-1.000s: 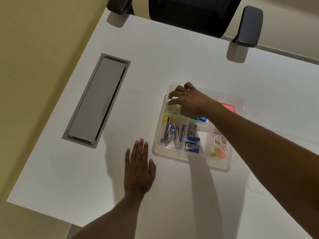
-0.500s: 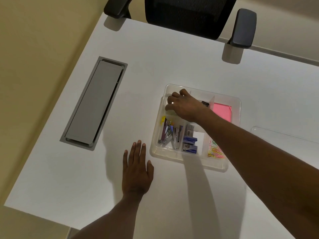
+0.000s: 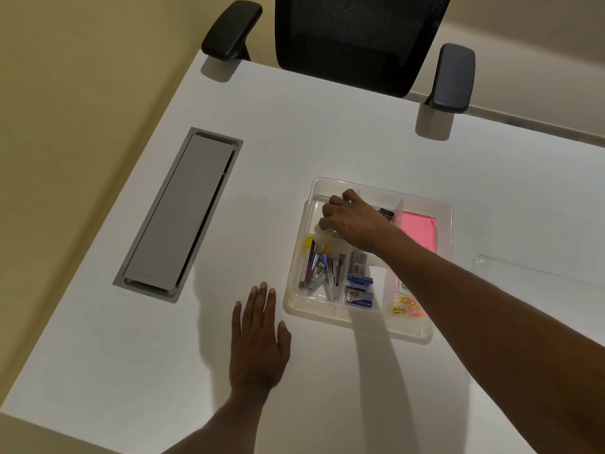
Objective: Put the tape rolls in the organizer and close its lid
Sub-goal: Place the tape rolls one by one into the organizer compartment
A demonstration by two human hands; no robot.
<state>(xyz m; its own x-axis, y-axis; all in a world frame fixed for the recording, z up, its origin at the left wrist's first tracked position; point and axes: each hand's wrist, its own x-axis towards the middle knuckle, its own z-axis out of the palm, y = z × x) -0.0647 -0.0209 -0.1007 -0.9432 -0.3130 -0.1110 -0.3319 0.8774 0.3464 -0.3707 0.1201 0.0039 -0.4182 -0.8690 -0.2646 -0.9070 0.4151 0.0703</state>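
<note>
Right hand (image 3: 352,221) curled in organizer (image 3: 442,204) far-left bay, contents unclear; lid (image 3: 537,273) lies right, nearer; left hand (image 3: 258,342) flat, spread.

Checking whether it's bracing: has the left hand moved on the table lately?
No. The left hand stays flat beside the organizer's near-left corner.

A white desk (image 3: 294,132) filled most of the frame, with a long grey cable-tray cover (image 3: 178,214) set flush into its surface at centre left. At the top of the frame a black mesh-backed office chair (image 3: 353,37) was pushed up to the desk's far edge, its two dark padded armrests (image 3: 231,29) reaching over the edge and casting soft shadows on the white top. A beige wall or floor (image 3: 72,93) filled the upper left, and the light was dim and warm.
</note>
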